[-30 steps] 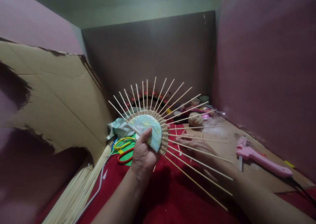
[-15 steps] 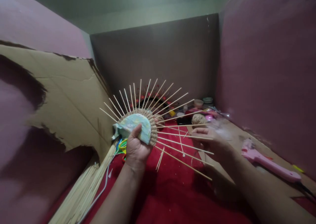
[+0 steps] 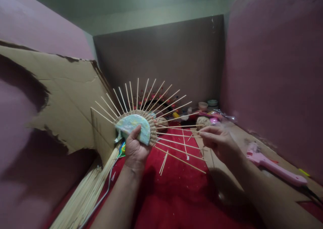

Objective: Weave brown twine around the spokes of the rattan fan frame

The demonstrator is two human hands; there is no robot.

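Note:
My left hand (image 3: 135, 148) grips a half-round woven piece (image 3: 137, 128) with a pale patterned fabric centre, a woven rim and several thin wooden sticks fanning out from it. It is held upright above the red cloth (image 3: 176, 192). My right hand (image 3: 218, 141) is to the right, at the tips of the sticks, its fingers pinched together on what looks like a thin strand; I cannot make out what it is. A few loose sticks (image 3: 164, 161) lie on the cloth below.
A torn cardboard sheet (image 3: 58, 97) leans at the left, with a bundle of long sticks (image 3: 85, 195) at its foot. A pink glue gun (image 3: 275, 168) lies at the right. Twine balls (image 3: 203, 121), small cups (image 3: 208, 104) and scissors (image 3: 123, 148) crowd the back.
My left hand has carried the woven piece up and to the left. My right hand has lifted off the cloth and now pinches at the stick tips.

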